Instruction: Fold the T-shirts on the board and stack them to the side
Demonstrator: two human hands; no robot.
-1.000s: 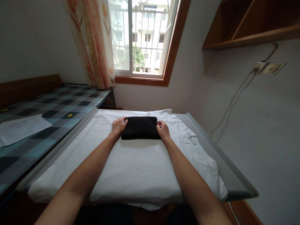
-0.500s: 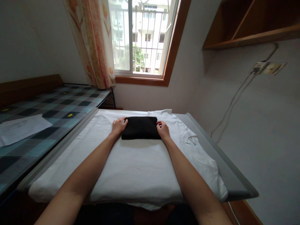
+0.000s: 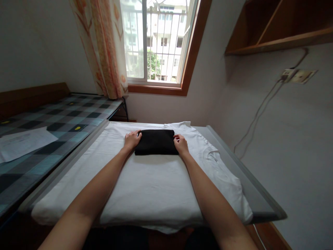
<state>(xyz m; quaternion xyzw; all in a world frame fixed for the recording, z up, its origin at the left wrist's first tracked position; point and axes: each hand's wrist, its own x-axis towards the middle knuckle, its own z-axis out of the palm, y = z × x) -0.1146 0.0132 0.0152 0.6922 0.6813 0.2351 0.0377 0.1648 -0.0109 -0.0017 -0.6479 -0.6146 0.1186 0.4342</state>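
A black folded cloth (image 3: 156, 142), flat and roughly rectangular, lies on a white T-shirt (image 3: 153, 184) spread over the table. My left hand (image 3: 132, 139) grips its left edge, with the thumb against the black fabric. At the right edge my right hand (image 3: 181, 143) is closed with curled fingers, pinching the side of the cloth. Some fingertips are hidden by the hands themselves. The shirt's collar shows to the right of the right hand, and its front end hangs over the table's near edge.
Grey table (image 3: 249, 184) margins show around the shirt. On the left is a bed with a checked cover (image 3: 59, 118) and paper sheets (image 3: 26, 141). Behind stand a barred window (image 3: 163, 45) and a curtain (image 3: 104, 48). A shelf (image 3: 283, 41) and socket with cords (image 3: 288, 74) are on the right wall.
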